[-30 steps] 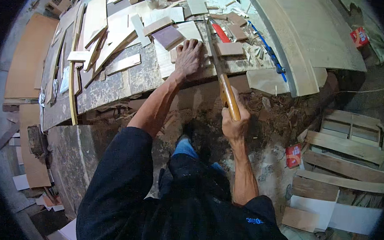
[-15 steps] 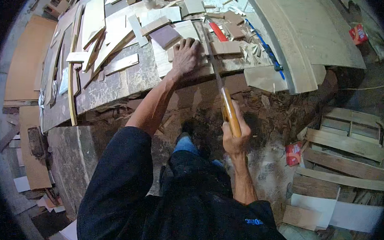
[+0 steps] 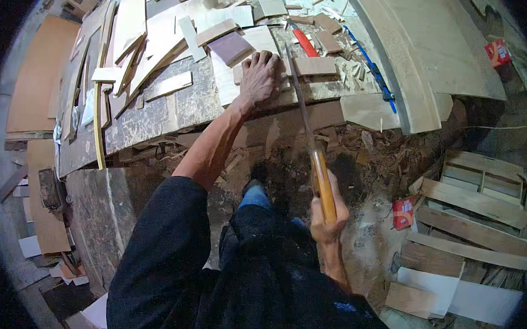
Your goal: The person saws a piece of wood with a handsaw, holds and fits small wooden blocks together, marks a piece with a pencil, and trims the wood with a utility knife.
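Note:
My right hand (image 3: 329,217) is wrapped round the yellowish wooden handle of a handsaw (image 3: 324,183). Its narrow metal blade runs away from me over the bench edge and crosses a small wooden strip (image 3: 315,66). On the near left part of that strip my left hand (image 3: 261,80) presses down, fingers curled over it, just left of the blade. Under the hand lies a pale board (image 3: 223,80). A purplish rectangular piece (image 3: 230,47) sits beyond the hand. Past the blade, to its right, lies a red-handled tool (image 3: 304,42).
The worn workbench (image 3: 182,108) carries several wood offcuts and thin boards at left. A long blue-and-black tool (image 3: 375,72) lies at right beside a large curved panel (image 3: 396,64). Wood scraps (image 3: 472,198) and a red packet (image 3: 403,213) are on the floor at right.
My right hand has drawn the saw back toward me and slightly to the right. The left hand stays on the wooden strip.

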Available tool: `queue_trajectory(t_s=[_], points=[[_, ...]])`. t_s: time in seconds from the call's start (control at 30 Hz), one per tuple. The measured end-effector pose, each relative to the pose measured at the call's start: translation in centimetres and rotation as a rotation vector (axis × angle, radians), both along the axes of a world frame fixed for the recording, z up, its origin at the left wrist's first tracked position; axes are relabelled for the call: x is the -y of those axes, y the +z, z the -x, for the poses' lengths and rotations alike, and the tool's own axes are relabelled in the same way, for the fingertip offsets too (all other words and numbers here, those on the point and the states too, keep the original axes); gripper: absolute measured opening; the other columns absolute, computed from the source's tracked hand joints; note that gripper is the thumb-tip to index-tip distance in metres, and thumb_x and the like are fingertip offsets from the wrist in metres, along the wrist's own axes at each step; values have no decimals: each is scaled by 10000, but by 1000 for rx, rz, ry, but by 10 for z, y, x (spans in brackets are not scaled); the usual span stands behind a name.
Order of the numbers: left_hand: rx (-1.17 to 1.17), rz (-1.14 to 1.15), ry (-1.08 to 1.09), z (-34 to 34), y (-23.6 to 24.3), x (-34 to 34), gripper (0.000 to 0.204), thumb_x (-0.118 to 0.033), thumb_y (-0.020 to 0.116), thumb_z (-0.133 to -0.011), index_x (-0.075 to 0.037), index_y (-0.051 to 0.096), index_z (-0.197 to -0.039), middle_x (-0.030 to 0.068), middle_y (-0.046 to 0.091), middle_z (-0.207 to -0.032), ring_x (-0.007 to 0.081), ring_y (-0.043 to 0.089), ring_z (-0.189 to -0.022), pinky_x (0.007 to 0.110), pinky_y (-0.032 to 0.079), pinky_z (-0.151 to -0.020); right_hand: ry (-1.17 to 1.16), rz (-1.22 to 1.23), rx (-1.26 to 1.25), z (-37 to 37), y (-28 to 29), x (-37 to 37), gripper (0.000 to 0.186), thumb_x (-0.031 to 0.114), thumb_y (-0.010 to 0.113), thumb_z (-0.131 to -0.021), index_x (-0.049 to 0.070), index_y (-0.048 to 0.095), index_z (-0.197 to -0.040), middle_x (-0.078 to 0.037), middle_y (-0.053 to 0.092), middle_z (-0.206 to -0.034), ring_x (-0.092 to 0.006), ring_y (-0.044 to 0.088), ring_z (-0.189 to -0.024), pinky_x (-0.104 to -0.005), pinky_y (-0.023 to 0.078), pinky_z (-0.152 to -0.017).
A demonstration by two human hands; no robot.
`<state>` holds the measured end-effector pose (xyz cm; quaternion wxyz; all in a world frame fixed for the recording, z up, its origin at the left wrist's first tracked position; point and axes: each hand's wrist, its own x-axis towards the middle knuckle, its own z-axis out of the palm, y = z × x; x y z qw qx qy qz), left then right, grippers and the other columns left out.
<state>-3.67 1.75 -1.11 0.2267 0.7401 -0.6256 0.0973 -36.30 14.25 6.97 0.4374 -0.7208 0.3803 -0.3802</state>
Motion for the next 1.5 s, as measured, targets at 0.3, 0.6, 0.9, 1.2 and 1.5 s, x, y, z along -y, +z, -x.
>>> queue_trajectory(t_s=[0.3, 0.6, 0.9, 1.2, 1.5], points=[[22, 20, -47, 8, -2, 6, 511, -316, 634, -800, -97, 497, -1240, 105, 464, -1204, 301, 428, -1155, 488, 342, -889, -47, -1, -84, -48, -18, 59, 579, -56, 510, -793, 4, 487, -1369, -255, 634, -1154, -314, 678, -890, -369, 541, -770], [13, 38, -46, 6, 9, 5, 479, -371, 600, -860, -92, 495, -1235, 114, 476, -1185, 317, 431, -1144, 486, 343, -892, -42, -93, 5, -38, -6, 43, 523, -64, 480, -798, -39, 532, -1318, -187, 633, -1215, -228, 628, -1084, -315, 478, -922], [33, 8, -18, 2, 4, -2, 498, -405, 602, -860, -75, 511, -1223, 114, 475, -1201, 303, 443, -1123, 486, 346, -885, -44, -170, -9, 9, 8, -18, 534, -35, 502, -809, 0, 525, -1341, -188, 629, -1225, -250, 651, -1048, -324, 506, -883], [92, 59, 10, -5, -10, 4, 506, -440, 592, -863, -103, 521, -1234, 103, 476, -1217, 295, 435, -1154, 477, 343, -898, -47, 151, -3, -47, -5, 38, 587, -41, 503, -802, 43, 494, -1383, -197, 674, -1077, -213, 654, -728, -318, 530, -666], [20, 7, -50, 4, 2, 9, 503, -340, 642, -795, -115, 524, -1229, 102, 474, -1190, 294, 430, -1150, 483, 345, -892, -50, 30, -46, -46, -11, 50, 554, -44, 509, -820, 18, 494, -1370, -233, 630, -1190, -273, 674, -944, -326, 530, -797]])
